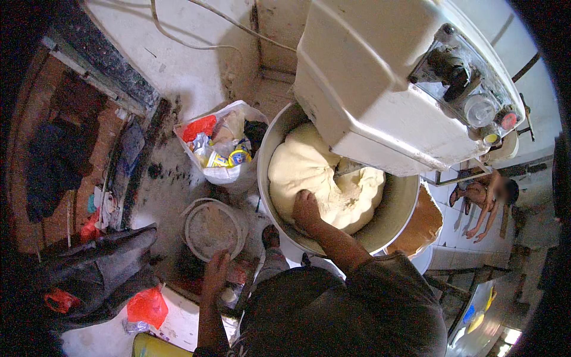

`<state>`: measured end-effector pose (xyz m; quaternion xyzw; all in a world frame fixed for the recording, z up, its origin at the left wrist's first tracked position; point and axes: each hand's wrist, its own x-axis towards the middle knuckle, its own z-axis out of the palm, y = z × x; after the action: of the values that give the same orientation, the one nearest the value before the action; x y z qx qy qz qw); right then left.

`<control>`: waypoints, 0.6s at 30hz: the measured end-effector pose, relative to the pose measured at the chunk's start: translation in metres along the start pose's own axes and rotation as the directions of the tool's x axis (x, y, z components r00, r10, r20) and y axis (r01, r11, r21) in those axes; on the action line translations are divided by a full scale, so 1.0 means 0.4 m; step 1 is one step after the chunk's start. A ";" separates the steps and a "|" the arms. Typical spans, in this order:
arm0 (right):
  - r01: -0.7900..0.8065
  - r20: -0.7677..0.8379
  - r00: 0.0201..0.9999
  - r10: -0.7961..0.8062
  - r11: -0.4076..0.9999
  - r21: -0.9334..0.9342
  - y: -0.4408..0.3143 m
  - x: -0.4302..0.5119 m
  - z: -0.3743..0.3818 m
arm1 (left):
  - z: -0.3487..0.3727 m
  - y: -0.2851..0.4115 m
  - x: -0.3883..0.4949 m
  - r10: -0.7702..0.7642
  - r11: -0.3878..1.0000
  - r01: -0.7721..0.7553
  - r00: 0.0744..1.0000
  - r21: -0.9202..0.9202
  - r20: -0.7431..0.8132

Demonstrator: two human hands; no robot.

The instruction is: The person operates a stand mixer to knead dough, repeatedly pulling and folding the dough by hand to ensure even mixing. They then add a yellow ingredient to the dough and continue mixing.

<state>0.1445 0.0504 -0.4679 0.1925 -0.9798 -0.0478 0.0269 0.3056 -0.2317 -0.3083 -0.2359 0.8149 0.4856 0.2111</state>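
A large mass of pale dough (pixel 299 165) lies in the round metal bowl (pixel 409 209) of a dough mixer (pixel 357 80). My right hand (pixel 307 209) reaches into the bowl and rests against the dough's near left side, its fingers curled; whether it grips any dough cannot be made out. Part of the mixer's metal tool (pixel 348 167) shows in the middle of the dough, under the machine's head. Down at the left, my left hand (pixel 217 267) hangs beside the near rim of a round plastic bucket (pixel 212 227). Its fingers are extended, and nothing shows in them.
A white sack (pixel 227 176) filled with wrappers stands left of the bowl. The mixer's control panel (pixel 464 89) has knobs and buttons. Brown paper packaging (pixel 419 223) sits right of the bowl. Another person (pixel 484 192) crouches on the tiled floor at the right. A red plastic bag (pixel 148 307) lies lower left.
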 end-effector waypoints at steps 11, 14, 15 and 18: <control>0.109 0.602 0.750 -0.274 0.949 0.296 0.231 -0.125 -0.196 | 0.020 -0.023 -0.009 0.197 0.970 -0.194 0.980 0.146 -0.005; 0.229 0.606 0.740 -0.292 0.956 0.182 0.251 -0.158 -0.283 | 0.016 -0.010 -0.004 0.327 0.922 -0.320 0.945 0.216 0.004; 0.203 0.668 0.698 -0.258 0.966 0.161 0.254 -0.161 -0.306 | 0.014 -0.003 0.000 0.320 0.934 -0.317 0.947 0.162 0.012; 0.135 0.826 0.542 -0.154 0.986 0.095 0.254 -0.145 -0.342 | 0.015 0.022 0.004 0.283 0.951 -0.283 0.959 0.128 0.019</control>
<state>0.1697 0.1545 -0.3232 0.2274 -0.8575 -0.1250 -0.4443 0.2998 -0.2229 -0.3060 -0.1024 0.8700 0.4569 0.1543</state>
